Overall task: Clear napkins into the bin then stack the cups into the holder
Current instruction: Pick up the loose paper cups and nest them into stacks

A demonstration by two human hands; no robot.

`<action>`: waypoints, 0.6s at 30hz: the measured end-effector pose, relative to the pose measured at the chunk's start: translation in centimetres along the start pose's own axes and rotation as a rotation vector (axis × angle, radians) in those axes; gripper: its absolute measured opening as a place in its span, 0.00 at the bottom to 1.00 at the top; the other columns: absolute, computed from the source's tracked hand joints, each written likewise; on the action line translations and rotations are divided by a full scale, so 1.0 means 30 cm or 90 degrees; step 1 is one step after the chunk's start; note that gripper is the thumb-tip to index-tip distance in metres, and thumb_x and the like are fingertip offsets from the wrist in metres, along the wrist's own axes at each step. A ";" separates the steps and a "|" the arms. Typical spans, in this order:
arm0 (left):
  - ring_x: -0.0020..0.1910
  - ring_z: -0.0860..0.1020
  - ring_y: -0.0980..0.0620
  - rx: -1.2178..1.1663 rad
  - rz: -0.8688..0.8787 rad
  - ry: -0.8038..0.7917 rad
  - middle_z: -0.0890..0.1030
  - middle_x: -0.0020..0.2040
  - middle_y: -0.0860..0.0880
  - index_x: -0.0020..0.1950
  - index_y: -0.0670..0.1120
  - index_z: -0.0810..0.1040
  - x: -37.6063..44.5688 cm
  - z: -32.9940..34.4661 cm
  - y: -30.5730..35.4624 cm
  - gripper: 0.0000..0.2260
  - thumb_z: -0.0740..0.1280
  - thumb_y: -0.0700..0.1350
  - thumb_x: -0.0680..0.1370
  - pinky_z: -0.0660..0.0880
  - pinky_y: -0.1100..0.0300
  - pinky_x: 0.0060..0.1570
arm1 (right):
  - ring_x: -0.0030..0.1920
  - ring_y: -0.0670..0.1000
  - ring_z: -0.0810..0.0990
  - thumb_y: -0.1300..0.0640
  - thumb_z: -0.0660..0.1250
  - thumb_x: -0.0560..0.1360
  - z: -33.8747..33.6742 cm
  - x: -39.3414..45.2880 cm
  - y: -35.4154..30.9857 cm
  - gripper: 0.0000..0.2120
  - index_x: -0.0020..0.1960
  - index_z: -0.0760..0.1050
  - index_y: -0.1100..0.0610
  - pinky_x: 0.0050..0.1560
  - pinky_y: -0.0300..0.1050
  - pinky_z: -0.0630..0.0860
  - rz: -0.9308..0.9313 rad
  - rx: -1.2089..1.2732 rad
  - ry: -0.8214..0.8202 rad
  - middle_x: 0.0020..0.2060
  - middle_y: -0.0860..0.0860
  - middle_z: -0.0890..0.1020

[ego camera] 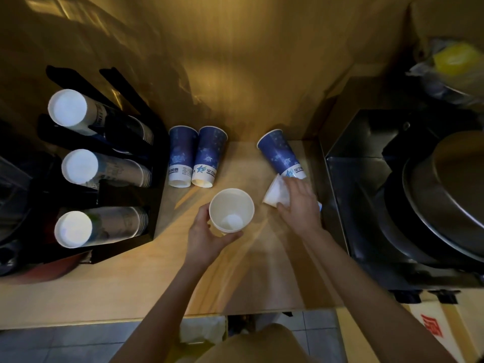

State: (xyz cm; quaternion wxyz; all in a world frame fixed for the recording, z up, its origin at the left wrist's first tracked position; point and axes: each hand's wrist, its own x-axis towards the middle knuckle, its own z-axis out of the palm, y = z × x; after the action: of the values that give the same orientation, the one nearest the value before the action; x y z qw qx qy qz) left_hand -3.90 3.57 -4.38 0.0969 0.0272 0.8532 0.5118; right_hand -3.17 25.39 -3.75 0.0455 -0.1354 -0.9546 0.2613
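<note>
While the person's left hand (207, 238) wraps its fingers and thumb around an upright white paper cup (231, 211) with its open mouth facing up, the right hand (298, 203) lies clamped over a second white paper cup (273, 193) that is tipped on its side, mouth pointing left, near the right edge of the light wooden table (131, 292). Just beyond that tipped cup, touching it or nearly so, stands a tall blue paper cup with a white printed band (280, 153), upside down and leaning. Two more blue paper cups of the same print (197, 155) stand side by side, upside down, at the far middle of the table. On the left sits a black cup holder (125, 195) with three stacks of pale paper cups (104, 169) lying in its slots, their white bases facing the camera. A dark metal machine (392, 184) fills the right side. Whether a bin or napkins show cannot be told
</note>
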 end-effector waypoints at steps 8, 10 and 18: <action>0.56 0.74 0.51 -0.010 -0.005 -0.018 0.74 0.55 0.53 0.61 0.47 0.68 0.008 -0.007 -0.004 0.36 0.81 0.44 0.58 0.76 0.48 0.55 | 0.66 0.59 0.66 0.51 0.69 0.69 0.070 0.003 0.075 0.35 0.70 0.58 0.59 0.68 0.53 0.59 0.131 -0.122 -0.055 0.67 0.60 0.69; 0.55 0.73 0.52 -0.018 -0.009 -0.017 0.74 0.53 0.56 0.60 0.48 0.68 0.006 -0.009 -0.001 0.36 0.81 0.45 0.57 0.76 0.48 0.54 | 0.63 0.60 0.69 0.50 0.71 0.67 0.045 0.000 0.052 0.34 0.67 0.62 0.59 0.63 0.53 0.64 0.127 -0.083 -0.030 0.63 0.60 0.72; 0.54 0.72 0.53 -0.035 -0.003 -0.019 0.74 0.53 0.54 0.56 0.51 0.66 0.002 -0.008 0.008 0.33 0.80 0.42 0.59 0.74 0.53 0.52 | 0.52 0.42 0.77 0.55 0.75 0.65 -0.224 -0.008 -0.220 0.31 0.64 0.66 0.53 0.49 0.36 0.77 0.067 0.482 0.060 0.53 0.43 0.75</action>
State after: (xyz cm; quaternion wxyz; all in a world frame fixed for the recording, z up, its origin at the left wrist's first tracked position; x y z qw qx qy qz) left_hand -4.03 3.48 -4.07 0.1115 0.0301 0.8373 0.5345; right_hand -3.45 23.13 5.39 0.1227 -0.1694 -0.7794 0.5906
